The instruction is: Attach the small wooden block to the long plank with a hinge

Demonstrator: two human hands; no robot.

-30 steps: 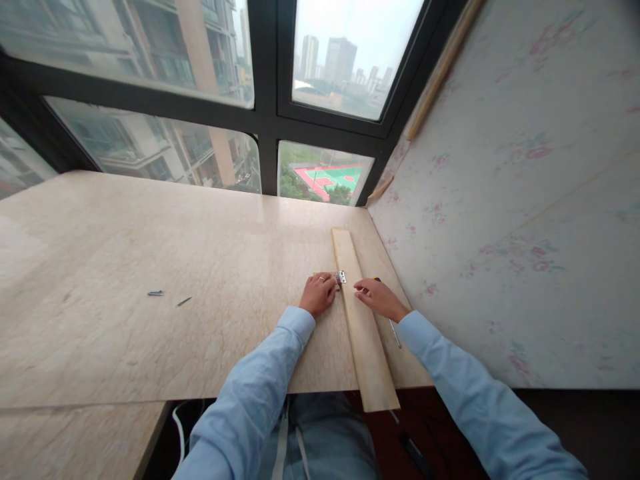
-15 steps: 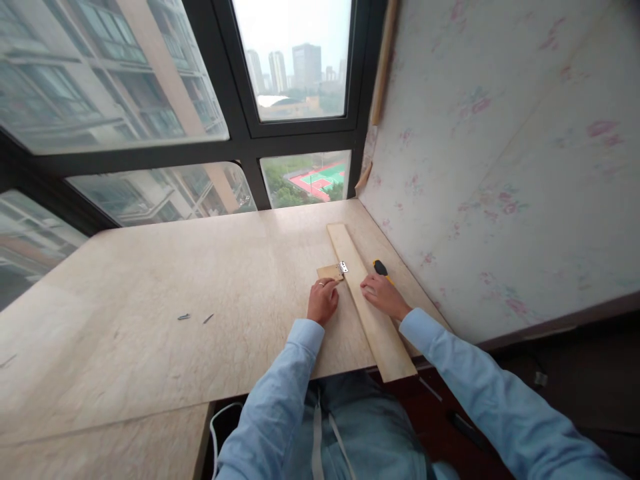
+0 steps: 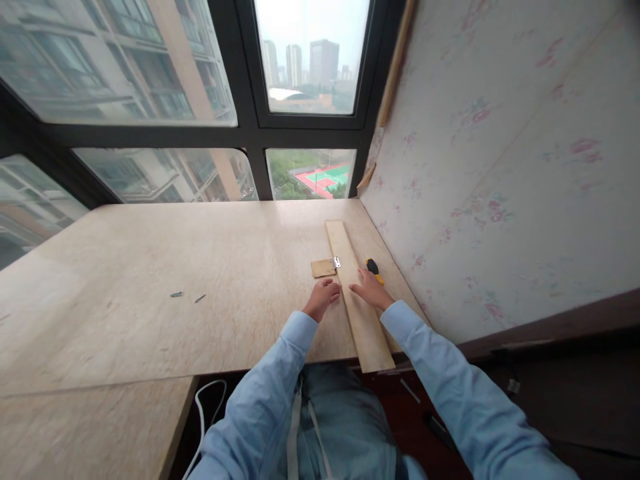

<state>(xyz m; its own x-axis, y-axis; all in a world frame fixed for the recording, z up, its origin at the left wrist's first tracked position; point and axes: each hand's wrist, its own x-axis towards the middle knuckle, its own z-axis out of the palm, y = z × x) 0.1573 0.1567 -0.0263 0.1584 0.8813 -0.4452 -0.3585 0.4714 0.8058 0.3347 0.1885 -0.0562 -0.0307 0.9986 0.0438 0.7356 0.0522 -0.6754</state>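
A long pale wooden plank [image 3: 356, 293] lies on the table near the right wall, its near end past the table edge. A small metal hinge [image 3: 337, 263] joins it to a small wooden piece [image 3: 323, 268] on its left. My left hand [image 3: 321, 298] rests just left of the plank with fingers curled, below the small piece and not touching it. Lying on the plank, my right hand [image 3: 369, 289] has its fingers partly stretched out. A yellow-and-black tool handle [image 3: 372, 267] lies just beyond the right hand.
Two small screws [image 3: 187, 296] lie on the beige tabletop [image 3: 150, 267] at the left. A floral papered wall [image 3: 500, 167] stands on the right, windows at the back. A white cable [image 3: 203, 413] hangs below the table edge.
My left hand has drawn back from the small wooden piece and hinge, which now lie uncovered. The right hand slid slightly toward me along the plank. The view shifted.
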